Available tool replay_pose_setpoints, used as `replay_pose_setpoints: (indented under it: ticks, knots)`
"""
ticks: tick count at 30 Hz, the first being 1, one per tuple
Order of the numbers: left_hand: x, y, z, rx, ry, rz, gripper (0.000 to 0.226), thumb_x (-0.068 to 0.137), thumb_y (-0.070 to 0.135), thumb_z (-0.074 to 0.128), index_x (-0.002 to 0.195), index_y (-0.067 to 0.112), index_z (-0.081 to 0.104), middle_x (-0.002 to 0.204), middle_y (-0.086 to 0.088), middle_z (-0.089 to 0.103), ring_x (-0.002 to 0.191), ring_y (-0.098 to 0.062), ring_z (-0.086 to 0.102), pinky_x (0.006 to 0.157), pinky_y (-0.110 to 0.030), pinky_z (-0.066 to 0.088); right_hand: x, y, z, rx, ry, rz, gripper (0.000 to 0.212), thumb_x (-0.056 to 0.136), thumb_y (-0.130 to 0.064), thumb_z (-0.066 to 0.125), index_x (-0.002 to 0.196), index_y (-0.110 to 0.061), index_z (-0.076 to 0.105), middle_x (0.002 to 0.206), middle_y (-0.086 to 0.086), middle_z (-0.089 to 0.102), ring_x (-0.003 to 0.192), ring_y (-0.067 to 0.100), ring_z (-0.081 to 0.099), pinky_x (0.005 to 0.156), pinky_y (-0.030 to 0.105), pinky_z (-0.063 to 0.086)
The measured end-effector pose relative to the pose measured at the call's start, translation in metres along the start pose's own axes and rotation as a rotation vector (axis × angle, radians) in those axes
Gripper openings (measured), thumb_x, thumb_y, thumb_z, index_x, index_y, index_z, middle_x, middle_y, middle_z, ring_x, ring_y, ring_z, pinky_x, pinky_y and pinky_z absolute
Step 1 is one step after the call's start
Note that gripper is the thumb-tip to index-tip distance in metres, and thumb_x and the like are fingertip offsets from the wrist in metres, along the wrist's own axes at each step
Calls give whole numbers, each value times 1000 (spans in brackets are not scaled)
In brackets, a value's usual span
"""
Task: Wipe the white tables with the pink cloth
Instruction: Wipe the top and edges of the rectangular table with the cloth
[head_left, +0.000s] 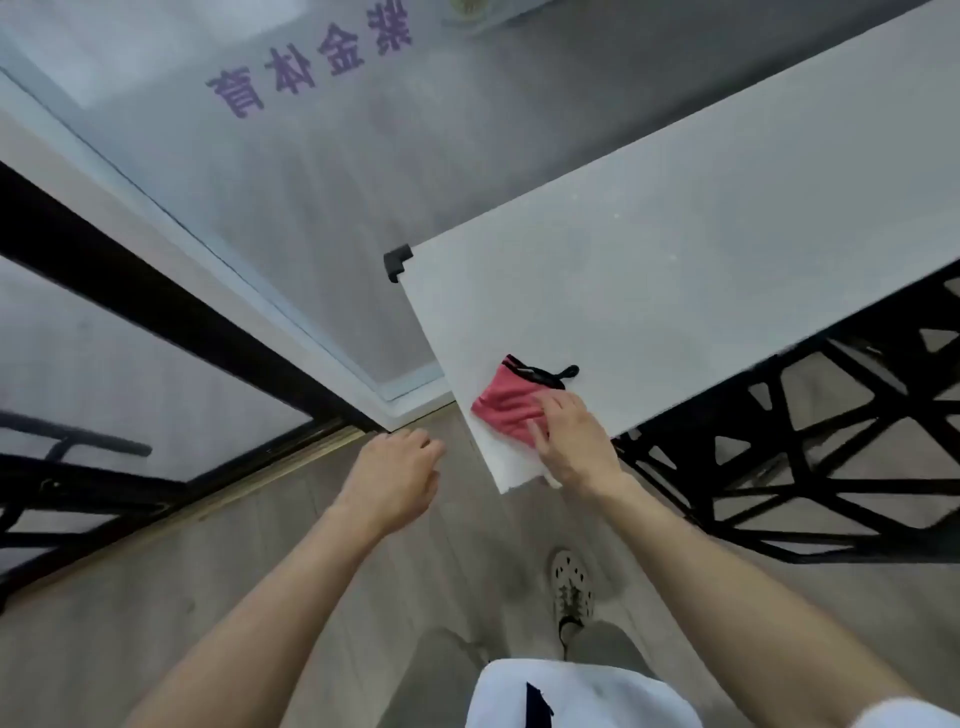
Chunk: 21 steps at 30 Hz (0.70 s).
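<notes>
A long white table (701, 249) runs from the centre to the upper right. The pink cloth (506, 405), with a black edge and a black loop, lies on the table's near left corner. My right hand (571, 441) presses flat on the cloth with straight fingers. My left hand (395, 478) hovers off the table to the left of that corner, fingers loosely curled and holding nothing.
A black guard (397, 260) caps the table's far left corner. A black lattice frame (805, 467) stands under the table on the right. A glass wall with purple lettering (311, 62) and a black rail (156, 312) lie to the left. Wood floor and my shoe (571, 592) are below.
</notes>
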<state>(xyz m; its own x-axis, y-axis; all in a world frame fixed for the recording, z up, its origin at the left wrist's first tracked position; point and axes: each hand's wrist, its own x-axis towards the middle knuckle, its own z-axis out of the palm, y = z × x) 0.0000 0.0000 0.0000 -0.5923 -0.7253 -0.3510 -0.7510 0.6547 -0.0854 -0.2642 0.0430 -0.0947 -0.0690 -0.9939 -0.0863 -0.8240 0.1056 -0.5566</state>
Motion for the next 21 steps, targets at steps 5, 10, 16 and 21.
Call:
replay_pose_setpoints:
  ticks: [5, 10, 16, 21]
  knots:
    - [68, -18, 7, -178, -59, -33, 32, 100, 34, 53, 125, 24, 70, 116, 2, 70, 111, -25, 67, 86, -41, 58, 40, 6, 3, 67, 80, 91, 32, 105, -18, 59, 136, -14, 66, 132, 3, 68, 128, 25, 56, 106, 44, 51]
    - [140, -14, 24, -328, -68, -39, 37, 102, 44, 60, 127, 18, 69, 118, -2, 69, 110, -27, 66, 91, -45, 58, 74, -1, 11, 16, -16, 172, 58, 103, -16, 58, 160, -20, 48, 161, -1, 53, 144, 26, 47, 122, 45, 38]
    - [172, -12, 44, -483, -214, 1, 22, 88, 41, 73, 94, 20, 68, 97, 1, 67, 89, -25, 69, 76, -43, 61, 88, -23, 20, -98, -120, 322, 85, 95, -28, 50, 172, -33, 15, 132, 1, 63, 123, 27, 49, 108, 45, 42]
    - [172, -19, 28, -804, -261, 119, 20, 87, 32, 77, 91, 18, 63, 82, 2, 72, 77, -22, 69, 66, -39, 54, 69, -26, 13, -159, -127, 547, 38, 92, -41, 58, 120, -18, 68, 107, 2, 56, 116, 29, 54, 96, 41, 42]
